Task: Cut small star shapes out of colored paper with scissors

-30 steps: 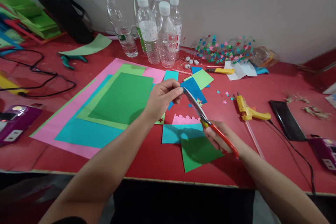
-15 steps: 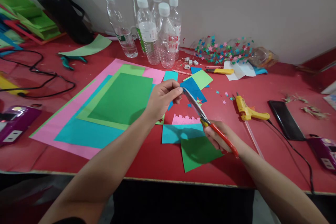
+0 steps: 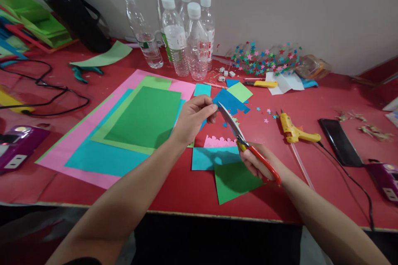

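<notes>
My left hand (image 3: pixel 200 116) is closed, thumb and forefinger pinching a bit of blue paper (image 3: pixel 215 106) that mostly hides behind the fingertips. A larger blue sheet (image 3: pixel 229 100) with a notched lower edge shows just beyond; I cannot tell whether it joins the pinched bit. In my right hand (image 3: pixel 256 160) are scissors (image 3: pixel 239 136) with red handles, their blade tips beside the left fingertips. Below the scissors lie a pink strip with a jagged edge (image 3: pixel 217 141), a turquoise strip (image 3: pixel 205 159) and a green piece of paper (image 3: pixel 231 188).
Large coloured sheets (image 3: pixel 143 120) overlap at left. Several plastic bottles (image 3: pixel 175 43) stand by the wall. To the right lie a yellow glue gun (image 3: pixel 292 130), a black phone (image 3: pixel 340 143) and small paper stars (image 3: pixel 269 112). A yellow cutter (image 3: pixel 264 84) and pliers (image 3: pixel 79 72) lie farther back.
The larger blue sheet sits differently, lying farther back and right, and its notched edge now shows. Both hands have barely moved. The scissors stay at the left fingertips.
</notes>
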The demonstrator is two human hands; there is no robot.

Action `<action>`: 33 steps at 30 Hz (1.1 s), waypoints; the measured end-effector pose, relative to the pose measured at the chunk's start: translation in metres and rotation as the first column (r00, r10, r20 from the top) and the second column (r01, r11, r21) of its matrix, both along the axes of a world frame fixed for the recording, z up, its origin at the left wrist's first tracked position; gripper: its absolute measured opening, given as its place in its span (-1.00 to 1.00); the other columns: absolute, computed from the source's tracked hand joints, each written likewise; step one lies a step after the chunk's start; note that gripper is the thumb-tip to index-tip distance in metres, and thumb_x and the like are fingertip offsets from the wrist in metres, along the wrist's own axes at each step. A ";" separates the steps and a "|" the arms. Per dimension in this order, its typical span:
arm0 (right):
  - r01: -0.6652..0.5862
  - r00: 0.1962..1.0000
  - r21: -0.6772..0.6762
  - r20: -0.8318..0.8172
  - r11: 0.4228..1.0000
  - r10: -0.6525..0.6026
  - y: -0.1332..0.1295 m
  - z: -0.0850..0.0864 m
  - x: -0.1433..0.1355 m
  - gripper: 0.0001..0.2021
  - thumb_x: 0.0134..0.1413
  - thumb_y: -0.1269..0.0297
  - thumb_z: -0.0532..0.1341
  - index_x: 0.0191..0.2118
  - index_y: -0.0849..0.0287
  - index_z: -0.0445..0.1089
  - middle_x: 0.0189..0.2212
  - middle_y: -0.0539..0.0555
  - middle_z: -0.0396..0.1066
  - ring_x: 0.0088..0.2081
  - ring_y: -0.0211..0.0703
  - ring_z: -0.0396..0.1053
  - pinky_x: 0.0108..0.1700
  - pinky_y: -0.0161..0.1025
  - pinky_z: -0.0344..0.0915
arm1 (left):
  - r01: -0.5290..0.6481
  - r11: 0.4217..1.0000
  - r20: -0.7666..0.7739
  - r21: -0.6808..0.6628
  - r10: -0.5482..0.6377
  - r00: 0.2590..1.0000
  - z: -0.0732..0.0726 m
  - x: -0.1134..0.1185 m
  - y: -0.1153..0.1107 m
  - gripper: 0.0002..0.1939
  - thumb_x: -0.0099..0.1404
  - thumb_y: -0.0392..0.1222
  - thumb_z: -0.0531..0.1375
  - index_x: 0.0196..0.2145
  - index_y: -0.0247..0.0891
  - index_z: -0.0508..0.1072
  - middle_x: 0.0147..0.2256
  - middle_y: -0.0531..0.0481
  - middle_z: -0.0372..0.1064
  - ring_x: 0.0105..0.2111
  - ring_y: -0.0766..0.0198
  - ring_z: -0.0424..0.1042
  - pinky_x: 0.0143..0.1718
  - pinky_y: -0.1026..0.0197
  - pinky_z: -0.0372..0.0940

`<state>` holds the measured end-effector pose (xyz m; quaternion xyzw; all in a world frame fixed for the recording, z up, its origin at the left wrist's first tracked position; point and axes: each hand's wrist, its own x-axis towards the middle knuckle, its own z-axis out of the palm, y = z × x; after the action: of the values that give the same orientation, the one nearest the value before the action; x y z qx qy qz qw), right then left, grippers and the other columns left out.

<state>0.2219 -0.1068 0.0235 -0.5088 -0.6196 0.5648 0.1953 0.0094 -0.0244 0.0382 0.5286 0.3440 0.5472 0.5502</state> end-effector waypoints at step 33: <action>0.035 0.998 -0.015 0.054 0.999 -0.034 -0.005 0.007 -0.004 -0.59 0.12 -0.13 0.04 -0.47 0.14 0.13 -0.78 -0.14 0.14 -0.79 -0.43 0.01 -0.75 -0.44 0.02 | 0.080 0.991 0.032 -0.111 -0.077 0.997 -0.002 0.000 -0.002 -0.84 0.10 -0.24 0.23 -0.58 -0.27 0.35 -0.62 0.12 0.27 -0.61 0.47 0.25 -0.58 0.36 0.18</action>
<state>0.2177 -0.1115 0.0307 -0.5362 -0.6111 0.5524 0.1842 0.0097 -0.0268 0.0364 0.5024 0.3457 0.5120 0.6049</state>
